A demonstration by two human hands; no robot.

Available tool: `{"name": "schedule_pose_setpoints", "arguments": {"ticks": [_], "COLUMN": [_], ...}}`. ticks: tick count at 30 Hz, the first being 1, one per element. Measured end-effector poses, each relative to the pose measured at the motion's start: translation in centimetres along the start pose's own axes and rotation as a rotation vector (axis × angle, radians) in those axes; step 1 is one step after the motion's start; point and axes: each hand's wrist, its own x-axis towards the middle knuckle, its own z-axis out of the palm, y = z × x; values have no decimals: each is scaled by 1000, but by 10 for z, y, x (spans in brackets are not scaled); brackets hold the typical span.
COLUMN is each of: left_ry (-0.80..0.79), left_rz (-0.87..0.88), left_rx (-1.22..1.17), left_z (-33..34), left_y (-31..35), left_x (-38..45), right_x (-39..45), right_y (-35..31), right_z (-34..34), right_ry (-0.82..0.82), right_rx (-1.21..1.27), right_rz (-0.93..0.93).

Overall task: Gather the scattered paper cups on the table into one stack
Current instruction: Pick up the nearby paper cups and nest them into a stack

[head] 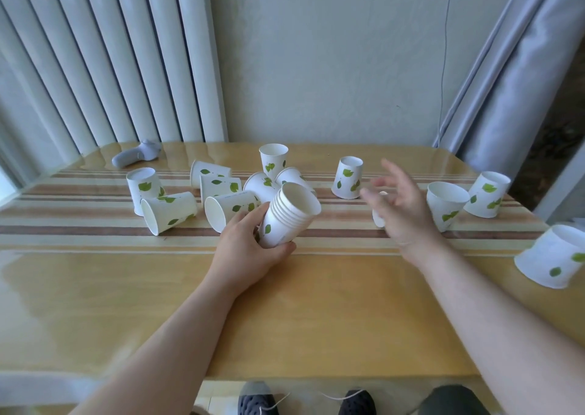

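Trouble would come if the splayed, empty right hand (399, 205), blurred at three o'clock of the tilted stack (289, 216) gripped by the left hand (250, 251), topples the cup (379, 213) behind it.

Your right hand (397, 205) is motion-blurred, and it hides most of a small white cup (379, 217) behind its fingers. The cup at the far right (552, 256) is soft, and your shoes (258, 399) are cut off below.
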Motion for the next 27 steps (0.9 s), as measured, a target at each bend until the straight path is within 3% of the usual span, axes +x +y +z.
{"name": "schedule_pose_setpoints", "arguments": {"ticks": [3,7,9,13,17,20,22,24,25,27], "left_ry": [-1,-6,-2,-3,-8,-12,-12,-14,-15,-16], "left_rz": [2,3,4,5,7,7,5,-1,-6,-8], "left_rx": [-5,-14,-20,-13,-8,-10,-1,-1,-5,-10], "left_z": [1,0,0,1,1,1,2,2,2,1], "left_y": [-1,0,0,-1,-2,-2,-2,-3,-2,-1], "left_x": [0,0,0,0,0,1,2,2,2,1], "right_x": [17,21,19,16,16,16,13,9,9,6], "right_y": [14,29,38,52,46,26,3,-18,-24,-29], "right_z": [-32,-41,-37,-30,-25,-18,-1,23,34,53], "right_ry": [94,-151,-151,48,98,181,173,63,13,-78], "right_rx": [-364,-989,-1079,-1095,-1106,-891,-394,213,376,471], "right_rz": [-5,118,97,-6,17,-12,36,134,150,129]}}
